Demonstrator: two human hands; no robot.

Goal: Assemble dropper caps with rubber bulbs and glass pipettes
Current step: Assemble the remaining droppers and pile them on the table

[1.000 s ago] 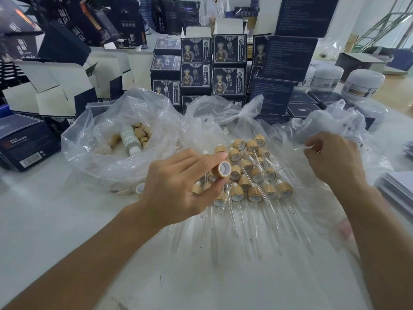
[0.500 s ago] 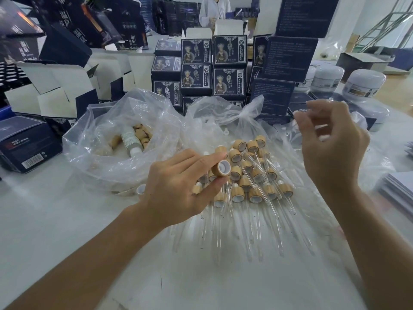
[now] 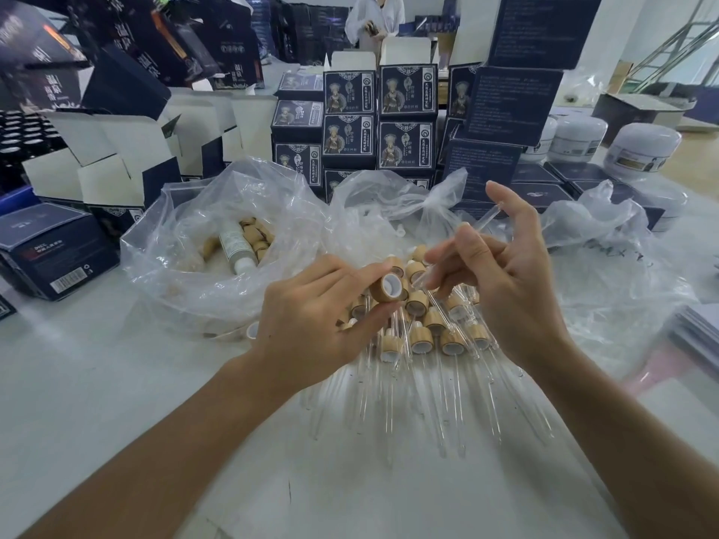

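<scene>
Above the white bench (image 3: 116, 402), left hand (image 3: 311, 324) pinches a bamboo-collared dropper cap (image 3: 387, 287); right hand (image 3: 502, 274) pinches a clear glass pipette (image 3: 488, 217) beside it.

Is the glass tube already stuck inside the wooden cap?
Not yet. The left hand pinches the wooden cap, white opening showing. The right hand holds the glass pipette, whose lower end sits just beside the cap.

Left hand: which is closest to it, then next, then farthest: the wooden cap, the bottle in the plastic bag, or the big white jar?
From the left hand, in the head view:
1. Wooden cap: pinched in its fingers, so touching.
2. Bottle: in the plastic bag, farther back and to the left.
3. White jar: far back on the right, past the right hand.
</scene>
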